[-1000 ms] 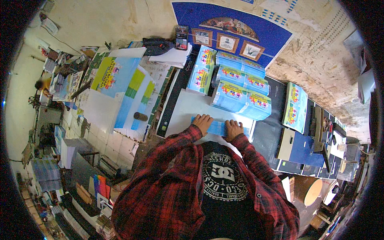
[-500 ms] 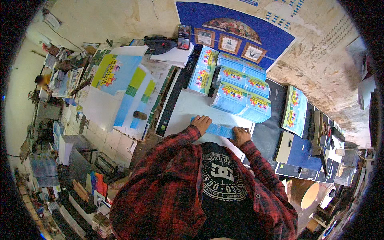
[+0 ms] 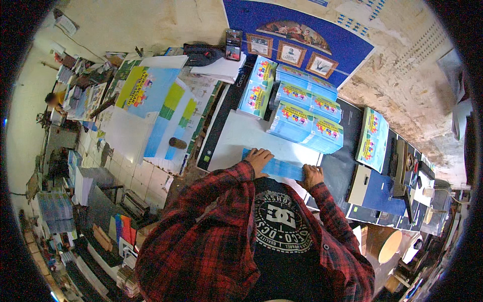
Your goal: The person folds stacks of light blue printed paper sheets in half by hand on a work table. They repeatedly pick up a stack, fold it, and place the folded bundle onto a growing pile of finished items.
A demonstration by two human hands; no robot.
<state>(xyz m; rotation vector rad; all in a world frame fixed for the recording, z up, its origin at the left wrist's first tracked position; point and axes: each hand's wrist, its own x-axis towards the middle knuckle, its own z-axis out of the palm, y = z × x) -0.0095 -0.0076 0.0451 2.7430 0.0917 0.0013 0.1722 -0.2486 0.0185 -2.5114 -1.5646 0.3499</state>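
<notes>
A stack of blue booklets (image 3: 283, 168) lies in front of my body on the white board, its layered edges facing up. My left hand (image 3: 259, 162) is closed over the stack's left part, fingers curled on top. At the opposite end, my right hand (image 3: 313, 176) grips the right end of the same stack. Just beyond are tall piles of blue booklets with yellow-green covers (image 3: 307, 123). Another booklet pile (image 3: 257, 88) stands at the far left of the board.
Under the work is a white board (image 3: 234, 136) on a dark table (image 3: 334, 168). More booklets (image 3: 372, 136) lie to the right. Printed sheets (image 3: 138, 90) cover a table at left, with a dark cylinder (image 3: 177, 143). A phone (image 3: 233, 45) stands upright against the wall.
Both hands have shifted slightly right and toward me on the stack. My right hand has moved farther outward, and more of the booklets' layered edges show between the hands.
</notes>
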